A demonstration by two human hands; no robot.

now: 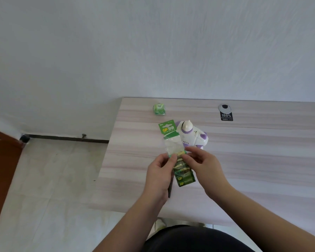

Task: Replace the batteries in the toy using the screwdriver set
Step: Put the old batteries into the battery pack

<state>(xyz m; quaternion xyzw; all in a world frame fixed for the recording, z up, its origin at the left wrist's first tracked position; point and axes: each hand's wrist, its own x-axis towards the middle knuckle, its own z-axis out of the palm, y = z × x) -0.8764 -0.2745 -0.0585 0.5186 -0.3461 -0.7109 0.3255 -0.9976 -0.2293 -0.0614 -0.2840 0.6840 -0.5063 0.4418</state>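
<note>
Toy: white and purple plastic, it lies on the table just above the middle of the frame, right behind the hands and touching or nearly touching the green card of the pack. No hand is on it.
Battery pack: a long strip with a green header card at the top, a clear emptied-looking blister stretch below it, then green and gold cells running down to the lower end. It is held up over the table at centre frame.
Left hand: fingers curled, thumb and forefinger pinching the left edge of the pack about halfway down.
Right hand: fingers curled over the right edge of the pack, fingertips pressing at the row of cells just below the clear part; the grasp is closed on the pack.
Dark strip: a thin dark object lies under or beside the left hand, pointing toward the bottom of the frame; whether it belongs to the screwdriver set I cannot tell.
Green packet: small, at the far edge of the table, upper centre, well apart from the toy.
Cable port: round grey grommet with a black label below it, upper right of the table.
Done so far: as I judge it, only the fetching of new cells is under way; they are not yet free of the pack.
Left to do: the toy shows no open battery door from here, so unscrewing, swapping cells and closing up all seem to remain.
</note>
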